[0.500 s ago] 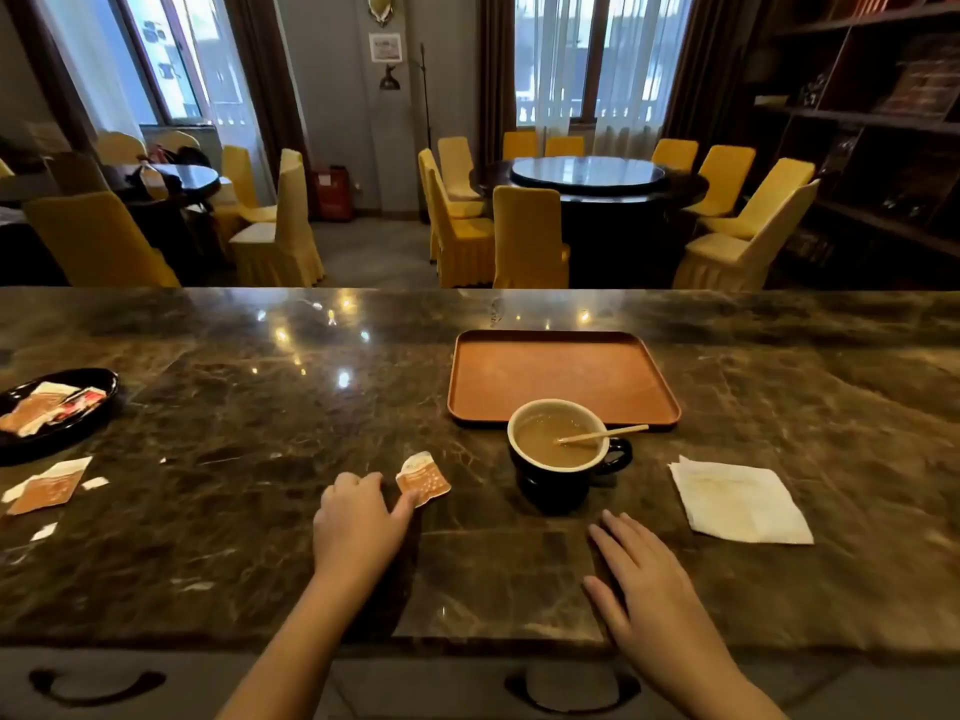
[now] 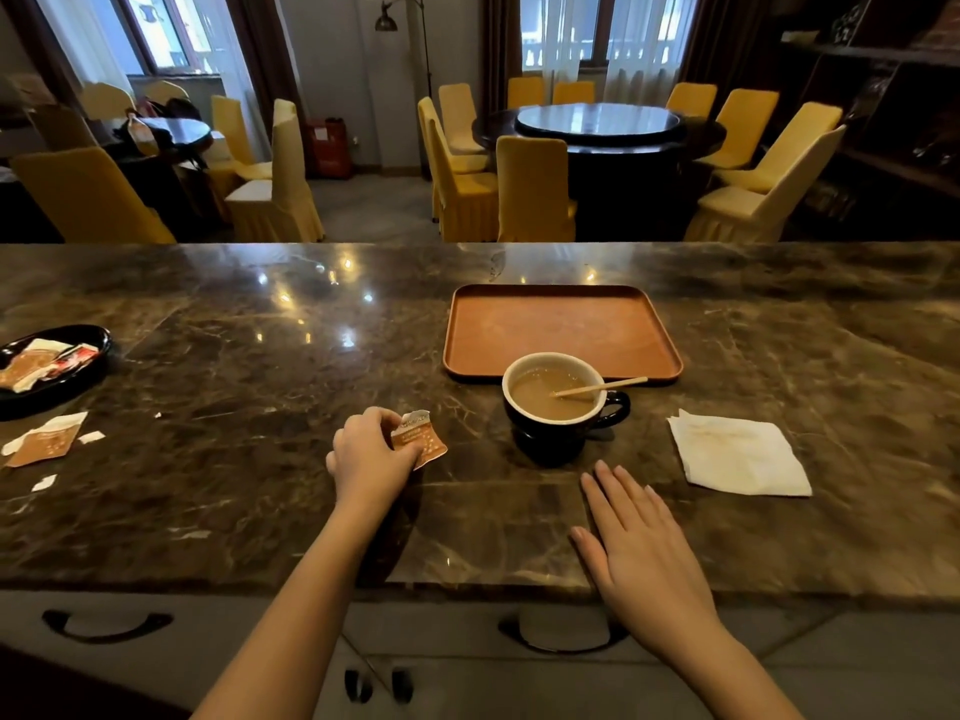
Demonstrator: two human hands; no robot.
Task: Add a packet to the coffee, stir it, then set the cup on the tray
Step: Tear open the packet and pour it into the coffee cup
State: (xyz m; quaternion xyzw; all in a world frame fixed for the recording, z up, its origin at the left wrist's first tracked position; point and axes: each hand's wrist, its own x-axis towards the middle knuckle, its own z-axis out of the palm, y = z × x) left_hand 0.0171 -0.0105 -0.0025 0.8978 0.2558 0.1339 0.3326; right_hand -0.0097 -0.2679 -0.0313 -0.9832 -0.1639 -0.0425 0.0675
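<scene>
A dark cup (image 2: 556,423) of milky coffee stands on the marble counter, with a wooden stir stick (image 2: 602,388) leaning on its rim. Just behind it lies an orange-brown tray (image 2: 561,324), bare. My left hand (image 2: 371,457) pinches a torn orange packet (image 2: 421,441) to the left of the cup, low over the counter. To the cup's near right, my right hand (image 2: 641,548) rests flat on the counter, fingers spread, holding nothing.
A white napkin (image 2: 737,454) lies right of the cup. At far left a black dish (image 2: 52,366) holds packets, with a torn packet (image 2: 44,441) and paper scraps in front. Drawer handles sit below the counter edge. Yellow chairs and round tables stand beyond.
My left hand has closed its fingers around the torn packet that it was only touching with a fingertip. The right hand stays flat in about the same place.
</scene>
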